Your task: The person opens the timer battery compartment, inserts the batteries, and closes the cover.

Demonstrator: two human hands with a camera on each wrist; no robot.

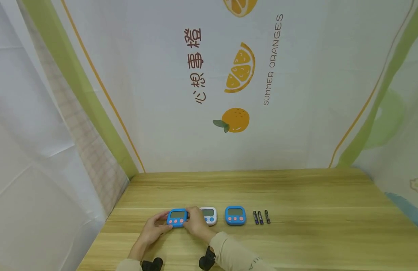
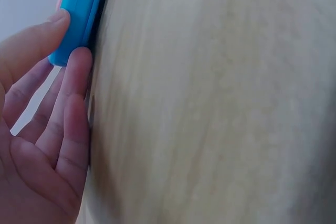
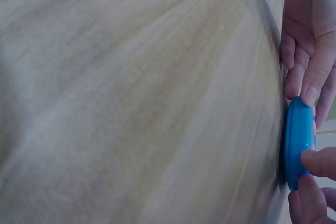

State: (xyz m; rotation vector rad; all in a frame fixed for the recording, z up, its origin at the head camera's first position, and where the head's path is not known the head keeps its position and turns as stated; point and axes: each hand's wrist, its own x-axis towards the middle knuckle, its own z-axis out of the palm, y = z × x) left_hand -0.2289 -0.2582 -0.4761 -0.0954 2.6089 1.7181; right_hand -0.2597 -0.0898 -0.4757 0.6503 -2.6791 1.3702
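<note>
A blue digital timer with a grey screen and pink buttons is held between both hands, screen up, close over the table. My left hand grips its left end; in the left wrist view the thumb lies on the case's edge and the fingers curl under it. My right hand pinches the right end, with thumb and fingers on the blue case in the right wrist view. Just beyond the right hand lies a white timer with blue buttons, partly hidden by that hand.
A second blue timer lies right of the white one. Farther right, a few small dark batteries lie side by side on the wooden table. A white printed cloth hangs behind the table's back edge.
</note>
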